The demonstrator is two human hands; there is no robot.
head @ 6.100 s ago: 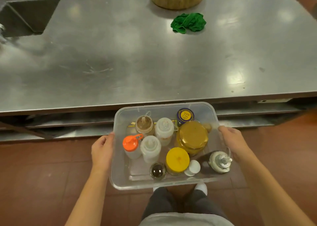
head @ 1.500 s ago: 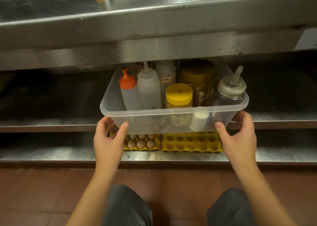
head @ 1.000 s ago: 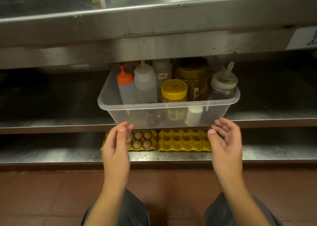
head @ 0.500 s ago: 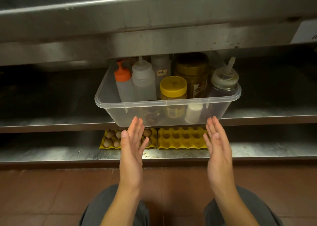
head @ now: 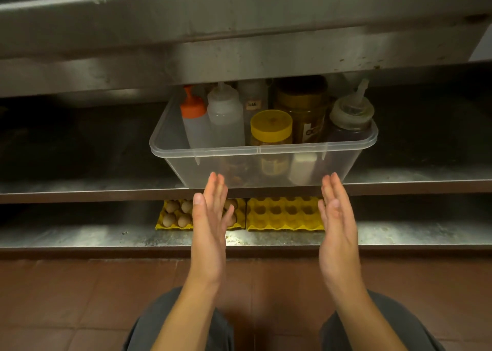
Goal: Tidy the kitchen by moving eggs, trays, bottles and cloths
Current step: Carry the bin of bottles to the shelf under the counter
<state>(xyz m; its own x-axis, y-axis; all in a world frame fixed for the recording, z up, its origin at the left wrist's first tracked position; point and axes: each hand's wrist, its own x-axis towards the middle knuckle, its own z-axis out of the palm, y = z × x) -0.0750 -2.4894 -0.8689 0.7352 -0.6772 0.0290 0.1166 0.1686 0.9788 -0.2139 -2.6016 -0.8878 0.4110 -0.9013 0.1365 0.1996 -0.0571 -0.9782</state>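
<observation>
**Tech:** Report hand state and bin position.

**Operator:** I see both hands flat, fingers straight and together, nothing held. The left hand [head: 210, 225] and the right hand [head: 336, 217] have their fingertips at the lower near wall of the bin [head: 266, 152]; I cannot tell whether they touch it. The bin sits on the middle shelf [head: 80, 188], its near end overhanging the shelf edge.

**Tech:** Contents?

**Operator:** Bottles upright: an orange-cap bottle [head: 193, 116] at left, a clear bottle [head: 225, 113] beside it, a yellow-lid jar [head: 271, 127] at centre, a dark bottle [head: 351, 116] at right. Below, on the lower shelf [head: 80, 233], lie an egg tray [head: 174, 214] with eggs and an empty tray [head: 286, 213].

**Tech:** Hazards?

**Operator:** I judge three. First, the overhang: left as it is, the bin may tip toward me and drop onto the eggs. Second, an uneven push may turn the bin askew. Third, the tall bottles stand close under the counter frame [head: 239, 57]; lifting the bin while pushing may catch a nozzle and topple it.
</observation>
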